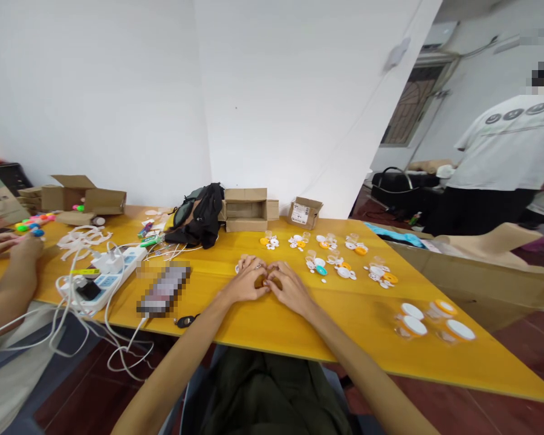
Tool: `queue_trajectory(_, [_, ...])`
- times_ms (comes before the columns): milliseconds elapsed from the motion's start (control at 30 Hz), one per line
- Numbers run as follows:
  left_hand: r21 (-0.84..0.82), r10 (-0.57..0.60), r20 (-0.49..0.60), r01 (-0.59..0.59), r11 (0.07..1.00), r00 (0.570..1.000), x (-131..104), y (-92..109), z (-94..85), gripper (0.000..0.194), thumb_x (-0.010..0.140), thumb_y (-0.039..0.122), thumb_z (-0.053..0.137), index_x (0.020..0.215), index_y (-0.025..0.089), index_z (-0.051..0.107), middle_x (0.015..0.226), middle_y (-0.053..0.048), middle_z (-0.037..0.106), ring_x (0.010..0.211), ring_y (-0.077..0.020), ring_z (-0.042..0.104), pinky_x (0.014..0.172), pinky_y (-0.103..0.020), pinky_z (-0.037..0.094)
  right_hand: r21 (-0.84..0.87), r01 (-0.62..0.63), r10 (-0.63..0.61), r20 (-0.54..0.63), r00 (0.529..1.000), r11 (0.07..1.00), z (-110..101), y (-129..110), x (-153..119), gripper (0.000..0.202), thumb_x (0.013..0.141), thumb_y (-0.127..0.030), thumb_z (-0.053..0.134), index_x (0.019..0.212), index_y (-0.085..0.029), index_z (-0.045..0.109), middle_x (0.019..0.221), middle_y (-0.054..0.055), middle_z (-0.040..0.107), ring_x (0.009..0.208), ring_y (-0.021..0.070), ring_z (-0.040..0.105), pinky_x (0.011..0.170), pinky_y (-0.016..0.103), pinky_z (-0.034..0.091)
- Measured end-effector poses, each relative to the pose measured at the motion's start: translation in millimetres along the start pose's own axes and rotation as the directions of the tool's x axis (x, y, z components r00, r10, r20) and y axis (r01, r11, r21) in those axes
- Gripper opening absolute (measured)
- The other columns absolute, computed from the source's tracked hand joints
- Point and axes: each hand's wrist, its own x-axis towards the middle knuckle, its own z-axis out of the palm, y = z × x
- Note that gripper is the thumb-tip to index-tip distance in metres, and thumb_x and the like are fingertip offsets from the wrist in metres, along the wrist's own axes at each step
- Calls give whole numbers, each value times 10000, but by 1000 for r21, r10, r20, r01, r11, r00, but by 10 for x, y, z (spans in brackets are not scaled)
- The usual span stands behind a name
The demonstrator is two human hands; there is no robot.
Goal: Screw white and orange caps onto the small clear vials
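Observation:
My left hand (pixel 248 280) and my right hand (pixel 290 287) meet over the yellow table (pixel 272 329), fingertips together. Their fingers are curled around something I cannot make out. A bit of white shows beside the left fingers. Beyond and to the right lie small groups of white and orange discs with clear cups, one with a teal disc (pixel 321 270). Nearer the right edge stand several clear jars with lids, two with plain white lids (pixel 414 325) and two with orange-rimmed white lids (pixel 460 330).
Left of my arm are a phone (pixel 164 290), a key fob (pixel 187 321) and a power strip (pixel 118 279) with white cables. A black bag (pixel 197 215) and open cartons (pixel 246 209) line the wall. Another person's hands (pixel 16 248) work at far left; a person (pixel 503 151) stands at right.

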Motion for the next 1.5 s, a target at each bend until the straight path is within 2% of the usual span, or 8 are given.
queue_trajectory(400, [-8, 17, -14, -17, 1000, 1000, -2, -35, 54, 125, 831, 335, 622, 864, 218, 593, 1095, -64, 576, 1084, -259, 434, 975, -454, 324, -32, 29, -30, -7, 1000, 999, -75, 8, -54, 150, 917, -194, 512, 852, -241, 638, 1008, 72, 633, 965, 223, 597, 854, 381, 495])
queue_trajectory(700, [17, 33, 5, -33, 999, 999, 2, -22, 35, 127, 845, 343, 602, 877, 221, 588, 1088, -76, 554, 1072, -266, 434, 951, -444, 350, -156, 206, -181, 161, 970, 966, -198, 0, 54, 149, 913, -154, 504, 850, -220, 622, 1015, 96, 627, 978, 243, 579, 857, 408, 503])
queue_trajectory(833, [34, 39, 8, -39, 999, 999, 5, -33, 45, 144, 842, 348, 603, 911, 222, 591, 1083, -74, 548, 1061, -268, 422, 961, -453, 340, -160, 220, -185, 209, 960, 962, -214, -4, 97, 143, 894, -131, 518, 822, -214, 610, 966, 91, 611, 943, 238, 574, 836, 398, 511])
queue_trajectory(967, [21, 38, 11, -38, 999, 999, 6, -43, 49, 150, 847, 355, 596, 919, 223, 595, 1079, -73, 546, 1064, -267, 421, 961, -448, 340, -159, 198, -163, 210, 964, 967, -180, 10, 101, 132, 900, -140, 517, 829, -208, 605, 958, 91, 607, 939, 235, 574, 842, 391, 509])
queue_trajectory(1100, [-3, 35, 11, -35, 999, 999, 2, -35, 39, 141, 843, 352, 596, 898, 222, 600, 1093, -73, 557, 1080, -264, 425, 968, -449, 340, -104, 152, -132, 171, 976, 983, -159, 32, 51, 125, 914, -176, 524, 834, -218, 611, 979, 79, 625, 953, 221, 592, 867, 383, 502])
queue_trajectory(1267, [-41, 22, 1, -22, 999, 1000, -7, -12, 23, 124, 829, 312, 606, 927, 237, 623, 1111, -64, 584, 1108, -261, 445, 991, -460, 329, 10, -5, 5, -16, 1000, 1000, -190, 159, -85, 160, 940, -232, 481, 875, -244, 627, 991, 61, 652, 951, 217, 630, 860, 373, 512])
queue_trajectory(1367, [-37, 13, 2, -13, 999, 1000, -9, -10, 22, 138, 816, 304, 616, 940, 250, 637, 1124, -65, 589, 1123, -269, 447, 994, -467, 326, 3, -90, 90, -109, 990, 996, -200, 290, -140, 174, 933, -261, 476, 865, -252, 636, 938, 60, 651, 931, 237, 634, 860, 396, 513])
queue_trajectory(1500, [-33, 15, -4, -15, 999, 1000, -10, -17, 35, 133, 812, 298, 620, 933, 245, 638, 1112, -63, 593, 1119, -266, 450, 993, -463, 324, -42, -136, 129, -127, 983, 990, -157, 408, -138, 142, 914, -273, 501, 920, -251, 641, 930, 63, 651, 924, 247, 633, 848, 409, 521])
